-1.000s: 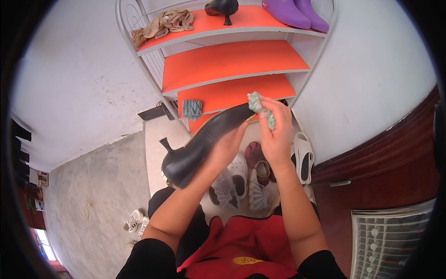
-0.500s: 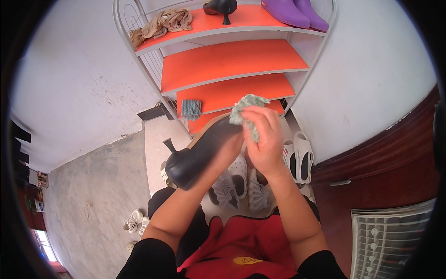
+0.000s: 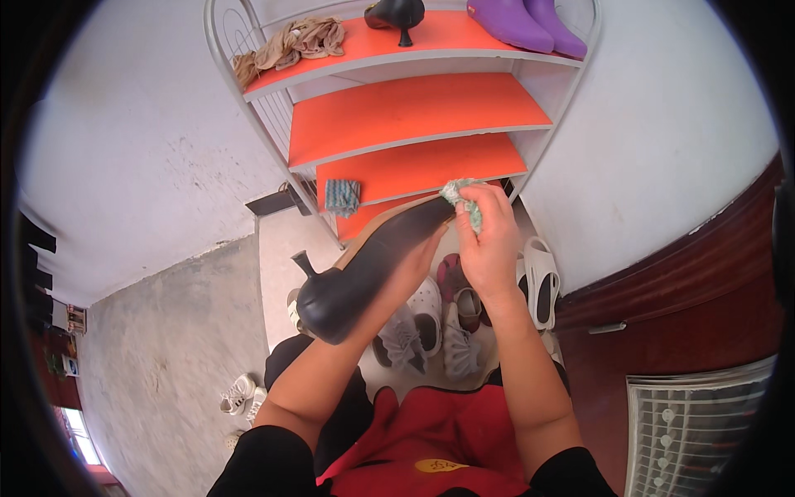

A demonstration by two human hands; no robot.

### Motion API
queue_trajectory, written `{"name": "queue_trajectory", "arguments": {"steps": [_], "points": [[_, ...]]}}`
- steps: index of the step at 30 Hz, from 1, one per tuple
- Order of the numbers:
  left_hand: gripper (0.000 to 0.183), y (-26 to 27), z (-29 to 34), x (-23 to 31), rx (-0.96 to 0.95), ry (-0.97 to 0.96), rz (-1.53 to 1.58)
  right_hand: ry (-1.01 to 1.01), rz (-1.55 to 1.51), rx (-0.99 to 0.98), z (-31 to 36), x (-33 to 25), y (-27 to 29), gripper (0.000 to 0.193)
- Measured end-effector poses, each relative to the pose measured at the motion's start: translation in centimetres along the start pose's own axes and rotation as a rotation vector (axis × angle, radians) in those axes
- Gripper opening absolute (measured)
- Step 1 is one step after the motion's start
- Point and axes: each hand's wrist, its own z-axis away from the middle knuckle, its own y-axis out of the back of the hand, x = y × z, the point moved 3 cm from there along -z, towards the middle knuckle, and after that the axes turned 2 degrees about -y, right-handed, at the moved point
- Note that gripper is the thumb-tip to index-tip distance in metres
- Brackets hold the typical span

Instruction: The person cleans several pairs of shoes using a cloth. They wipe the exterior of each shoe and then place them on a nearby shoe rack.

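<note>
A black high-heeled shoe [image 3: 356,277] is held tilted in front of me, its heel toward the left and its toe up to the right. My left hand [image 3: 424,263] grips it from the near side; most of those fingers are hidden behind the shoe. A crumpled pale green cloth [image 3: 458,193] is pinched in my right hand [image 3: 490,236] and pressed against the toe. Another black heeled shoe [image 3: 396,13] stands on the top shelf of the rack.
Ahead rises a shoe rack with orange shelves [image 3: 414,112], holding purple boots [image 3: 517,26], a beige cloth bundle [image 3: 302,43] and a folded checked cloth [image 3: 342,197]. Several shoes lie beneath, including white slides [image 3: 541,277]. White sneakers [image 3: 238,393] sit left; a dark red wooden panel [image 3: 662,315] stands right.
My right hand and the green cloth have moved right along the shoe to its toe tip, uncovering more of the front. The shoe has barely moved.
</note>
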Motion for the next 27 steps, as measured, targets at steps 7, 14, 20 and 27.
{"name": "queue_trajectory", "arguments": {"steps": [7, 14, 20, 27], "points": [[0.011, -3.7, 5.7, -5.9, -0.154, 0.482, 0.434, 0.239, -0.028, -0.180, 1.7, -5.5, -1.4, 0.025], [0.013, -2.1, 4.4, -4.1, -0.124, 0.242, 0.227, 0.275, -0.201, -0.330, 2.0, -7.1, -1.6, 0.022], [0.015, -1.6, 1.6, -2.4, -0.099, -0.009, 0.119, 0.195, -0.037, -0.118, 1.1, -2.8, -1.5, 0.022], [0.027, -3.9, 3.8, -4.2, -0.200, 0.232, 0.190, 0.350, -0.278, -0.316, 3.9, -8.3, -3.1, 0.039]]}}
